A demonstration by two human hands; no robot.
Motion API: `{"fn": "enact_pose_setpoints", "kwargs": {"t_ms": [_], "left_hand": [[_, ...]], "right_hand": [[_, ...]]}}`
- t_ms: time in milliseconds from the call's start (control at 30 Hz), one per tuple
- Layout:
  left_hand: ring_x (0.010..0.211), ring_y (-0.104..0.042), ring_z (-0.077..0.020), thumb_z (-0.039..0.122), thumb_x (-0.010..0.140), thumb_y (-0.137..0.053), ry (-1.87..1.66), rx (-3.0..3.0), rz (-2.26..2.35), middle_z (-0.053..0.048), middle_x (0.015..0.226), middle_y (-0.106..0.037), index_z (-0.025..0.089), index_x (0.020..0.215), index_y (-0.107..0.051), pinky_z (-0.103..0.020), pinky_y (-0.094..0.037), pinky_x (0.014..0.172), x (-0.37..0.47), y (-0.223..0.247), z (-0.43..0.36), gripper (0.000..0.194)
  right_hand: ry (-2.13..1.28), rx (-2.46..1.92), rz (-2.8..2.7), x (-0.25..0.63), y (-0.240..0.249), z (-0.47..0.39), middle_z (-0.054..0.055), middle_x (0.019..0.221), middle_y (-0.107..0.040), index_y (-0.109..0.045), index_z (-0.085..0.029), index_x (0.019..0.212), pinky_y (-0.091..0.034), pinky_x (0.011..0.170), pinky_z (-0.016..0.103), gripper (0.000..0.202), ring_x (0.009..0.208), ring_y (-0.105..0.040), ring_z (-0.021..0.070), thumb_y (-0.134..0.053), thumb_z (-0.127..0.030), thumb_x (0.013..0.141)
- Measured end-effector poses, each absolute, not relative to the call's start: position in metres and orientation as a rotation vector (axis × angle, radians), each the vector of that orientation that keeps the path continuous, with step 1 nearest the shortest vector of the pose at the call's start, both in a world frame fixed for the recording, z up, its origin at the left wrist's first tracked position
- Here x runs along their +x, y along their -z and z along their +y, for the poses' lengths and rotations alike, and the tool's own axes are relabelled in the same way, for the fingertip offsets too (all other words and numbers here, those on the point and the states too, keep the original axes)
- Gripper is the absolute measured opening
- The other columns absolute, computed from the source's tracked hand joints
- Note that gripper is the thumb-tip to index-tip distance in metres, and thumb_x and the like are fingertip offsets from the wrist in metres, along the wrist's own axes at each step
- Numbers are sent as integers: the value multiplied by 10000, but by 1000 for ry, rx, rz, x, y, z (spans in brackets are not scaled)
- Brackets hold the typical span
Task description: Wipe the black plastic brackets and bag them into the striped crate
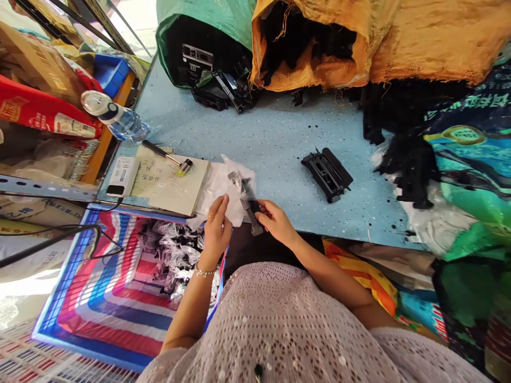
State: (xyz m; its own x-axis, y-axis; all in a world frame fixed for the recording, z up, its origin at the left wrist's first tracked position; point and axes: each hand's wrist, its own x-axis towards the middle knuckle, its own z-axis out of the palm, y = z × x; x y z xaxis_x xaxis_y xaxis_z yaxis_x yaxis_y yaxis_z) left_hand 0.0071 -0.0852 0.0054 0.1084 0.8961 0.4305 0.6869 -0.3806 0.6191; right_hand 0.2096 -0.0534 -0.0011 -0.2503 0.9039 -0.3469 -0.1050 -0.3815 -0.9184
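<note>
My right hand [276, 223] grips the lower end of a black plastic part [251, 210] at the table's front edge. The part's upper end sits inside a clear plastic bag [238, 182]. Just left of it, my left hand [217, 229] is closed, its thumb and fingers pressed together. Whatever those fingers pinch, if anything, is too small to make out. Under and beside this hand lies a pile of thin clear plastic bags [213, 186]. Farther right on the blue speckled table [275, 133] rest black plastic parts [327, 174], side by side.
A notepad [167, 186] bears a screwdriver-like tool [167, 157], beside a white box [123, 175] and a water bottle [120, 119]. Green [207, 21] and orange sacks [319, 69] of black parts stand behind. Below left, a blue basket [59, 298] holds bagged parts [179, 258].
</note>
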Motion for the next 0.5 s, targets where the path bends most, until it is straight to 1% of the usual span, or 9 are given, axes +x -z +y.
{"fn": "enact_pose_setpoints", "kwargs": {"t_ms": [67,167,200,233,300,367,433,467,500], "left_hand": [[1401,-552,-235,15,945,-399,-1062,2283,1378,-119,1526,-533,311,1631,-297,-382,-517,1153,13,-6,-88,754],[1343,-602,-238,39,961,-382,-831,2427,998,-115,1508,-552,310,1649,-226,-388,-566,1105,28,-11,-92,756],[1353,-592,-253,55,967,-401,-770,2423,945,-132,1508,-544,286,1650,-221,-409,-565,1109,33,-13,-92,743],[1363,-581,-267,75,973,-431,-744,2412,935,-150,1498,-543,264,1646,-235,-429,-561,1116,35,-17,-92,726],[1327,-605,-263,103,980,-500,-783,2389,978,-156,1425,-586,267,1609,-329,-423,-575,1092,34,-32,-94,672],[1209,-669,-225,119,978,-561,-862,2320,1093,-118,1313,-652,310,1517,-477,-377,-607,1026,19,-59,-101,578],[1138,-696,-204,138,970,-601,-841,2177,1213,-83,1252,-691,322,1401,-599,-349,-614,987,-13,-90,-115,468],[1153,-695,-215,166,962,-624,-755,2103,1245,-80,1258,-702,308,1356,-637,-351,-609,993,-34,-103,-122,419],[1181,-689,-219,181,968,-616,-600,2049,1239,-72,1261,-715,310,1333,-656,-348,-600,1005,-57,-110,-128,389]], "right_hand": [[-1808,-1210,-1028,209,1,-55,-25,815,-567,-565,-243,1244,-375,471,247,458,567,-461,116,-696,-370,825],[-1675,-1245,-1029,209,5,-54,-44,806,-567,-448,-268,1322,-407,503,253,572,578,-473,126,-707,-309,814],[-1622,-1261,-1073,209,6,-54,-43,811,-573,-453,-269,1305,-426,529,258,543,602,-489,132,-699,-292,822],[-1589,-1267,-1132,208,6,-56,-43,806,-570,-484,-264,1253,-444,557,263,459,626,-502,136,-683,-290,840],[-1581,-1218,-1240,207,1,-62,-48,785,-551,-536,-253,1099,-475,618,268,254,670,-527,138,-650,-318,882],[-1667,-1052,-1335,209,-12,-69,-35,828,-585,-556,-245,1028,-519,706,283,201,749,-583,143,-652,-366,900],[-1788,-863,-1494,220,-30,-70,8,953,-662,-604,-241,1085,-556,824,328,241,881,-651,168,-656,-407,920],[-1786,-840,-1597,231,-39,-67,35,1025,-687,-628,-242,1135,-561,880,362,261,944,-670,186,-642,-413,938],[-1690,-908,-1704,245,-46,-62,62,1086,-698,-646,-242,1172,-558,927,400,268,999,-676,207,-617,-405,962]]}}
